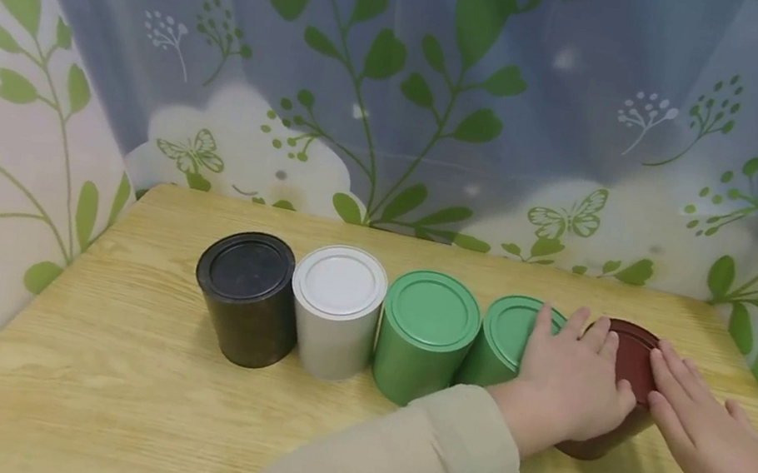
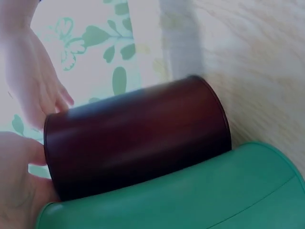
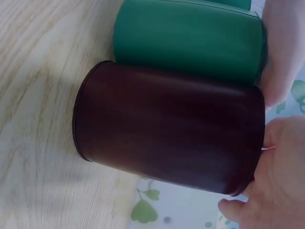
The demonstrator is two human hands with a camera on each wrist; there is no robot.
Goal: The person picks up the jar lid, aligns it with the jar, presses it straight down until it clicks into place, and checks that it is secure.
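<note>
A dark red canister (image 1: 634,364) stands upright at the right end of a row, its lid partly covered by my hands. My left hand (image 1: 568,381) reaches across it and the neighbouring green canister (image 1: 508,331), palm down with fingers spread over both lids. On the other side, my right hand (image 1: 707,438) touches the dark red lid's right rim with straight fingers. Both wrist views show the side wall of the dark red canister (image 3: 167,126) against the green one (image 3: 186,40), with fingers only at its lid end.
Leftward along the row stand another green canister (image 1: 432,314), a white canister (image 1: 339,289) and a black canister (image 1: 246,272), close together on the wooden table (image 1: 93,389). A leaf-patterned curtain (image 1: 405,89) hangs behind the table and along its sides.
</note>
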